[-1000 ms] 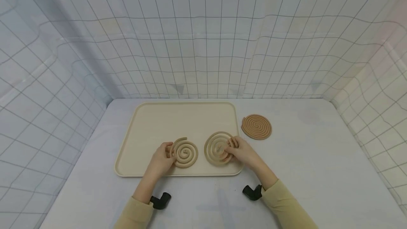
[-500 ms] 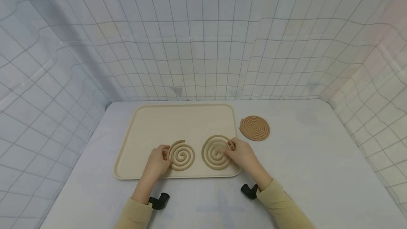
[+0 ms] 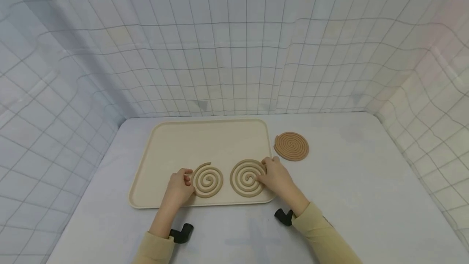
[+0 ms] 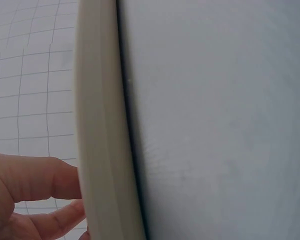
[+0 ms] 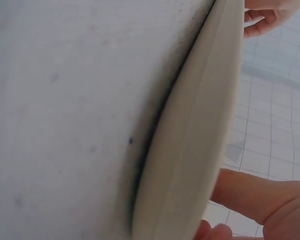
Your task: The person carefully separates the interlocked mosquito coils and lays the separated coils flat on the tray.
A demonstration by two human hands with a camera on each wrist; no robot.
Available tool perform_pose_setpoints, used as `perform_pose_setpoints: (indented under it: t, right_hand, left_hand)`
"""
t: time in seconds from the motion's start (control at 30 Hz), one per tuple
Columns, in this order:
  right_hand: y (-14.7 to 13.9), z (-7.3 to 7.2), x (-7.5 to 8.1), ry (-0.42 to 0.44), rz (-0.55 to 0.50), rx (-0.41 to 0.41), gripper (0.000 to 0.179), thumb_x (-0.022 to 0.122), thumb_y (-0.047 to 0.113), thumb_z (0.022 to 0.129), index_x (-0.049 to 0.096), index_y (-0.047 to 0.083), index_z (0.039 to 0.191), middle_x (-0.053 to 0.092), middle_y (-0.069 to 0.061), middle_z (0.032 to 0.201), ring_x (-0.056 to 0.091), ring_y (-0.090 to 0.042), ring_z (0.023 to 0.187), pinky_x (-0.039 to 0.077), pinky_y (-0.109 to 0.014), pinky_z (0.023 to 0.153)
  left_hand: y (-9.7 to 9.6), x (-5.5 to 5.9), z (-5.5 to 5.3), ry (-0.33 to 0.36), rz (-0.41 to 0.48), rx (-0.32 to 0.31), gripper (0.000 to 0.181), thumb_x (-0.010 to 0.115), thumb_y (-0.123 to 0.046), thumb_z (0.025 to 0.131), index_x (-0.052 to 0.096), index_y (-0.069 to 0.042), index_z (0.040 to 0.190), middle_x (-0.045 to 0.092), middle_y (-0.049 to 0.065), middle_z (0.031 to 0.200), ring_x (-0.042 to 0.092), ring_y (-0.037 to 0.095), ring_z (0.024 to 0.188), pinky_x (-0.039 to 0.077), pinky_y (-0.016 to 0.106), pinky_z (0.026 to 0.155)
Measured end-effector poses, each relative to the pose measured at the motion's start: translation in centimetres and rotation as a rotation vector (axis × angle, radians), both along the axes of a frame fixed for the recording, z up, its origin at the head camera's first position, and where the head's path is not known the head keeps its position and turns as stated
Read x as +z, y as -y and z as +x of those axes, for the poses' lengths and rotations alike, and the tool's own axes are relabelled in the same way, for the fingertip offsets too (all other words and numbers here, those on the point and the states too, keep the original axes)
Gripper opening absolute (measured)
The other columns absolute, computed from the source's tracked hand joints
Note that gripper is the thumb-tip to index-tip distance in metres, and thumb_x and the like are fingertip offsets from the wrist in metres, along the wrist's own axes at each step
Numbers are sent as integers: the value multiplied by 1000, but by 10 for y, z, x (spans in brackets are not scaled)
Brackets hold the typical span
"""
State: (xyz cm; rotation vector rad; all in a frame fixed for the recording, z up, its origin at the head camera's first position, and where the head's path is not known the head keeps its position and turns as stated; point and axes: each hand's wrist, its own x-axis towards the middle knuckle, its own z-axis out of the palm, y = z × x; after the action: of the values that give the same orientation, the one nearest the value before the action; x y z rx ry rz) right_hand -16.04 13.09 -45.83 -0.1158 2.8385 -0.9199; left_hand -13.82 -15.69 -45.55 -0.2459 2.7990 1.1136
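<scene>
Two beige mosquito coils lie side by side near the front of a cream tray [image 3: 205, 141] in the head view. At the left coil [image 3: 208, 179], my left hand [image 3: 178, 190] stays along the outer edge, fingers loosely bent and thumb near the lower rim. My right hand [image 3: 277, 179] holds the right coil [image 3: 232, 179], its thumb over the rings and fingers at the upper right rim. Both wrist views show mostly the tray's side wall; the left hand [image 4: 35, 195] and right hand [image 5: 270, 205] appear beyond it, and the coils are hidden there.
A browner, tightly wound coil [image 3: 291, 146] lies on the white table [image 3: 351, 190] right of the tray. Wire-grid walls [image 3: 234, 52] stand behind and at both sides. A black fitting [image 3: 182, 233] sits by the left wrist, another [image 3: 283, 217] by the right.
The left hand has drawn slightly left, from over its coil to the edge. The right hand stays on its coil, which has turned from blurred to sharp. The whole view has shifted a little.
</scene>
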Motion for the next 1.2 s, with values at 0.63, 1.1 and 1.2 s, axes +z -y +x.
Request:
perform_pose_setpoints:
  t: [0.63,1.1,1.2]
  right_hand:
    - [-55,-22,27,73,-115,36,53,64,30,95,52,-1,137,61,-22,125,58,-38,116,51,-50,93]
    - [-110,-61,26,39,-136,-59,54,53,37,101,47,-1,139,51,-26,139,48,-44,129,45,-57,101]
    - [-114,-67,23,23,-118,-87,52,53,33,101,47,-3,138,50,-28,139,48,-44,129,45,-56,101]
  left_hand:
    - [-21,39,-4,-5,241,-49,52,50,-29,103,41,1,143,53,25,126,59,36,107,53,43,84]
    - [-154,30,-37,139,787,-190,52,46,-37,104,41,-2,143,47,22,142,57,35,123,52,42,98]
    - [-177,21,-39,176,818,-184,53,46,-39,104,42,-2,142,48,22,141,57,35,124,51,40,100]
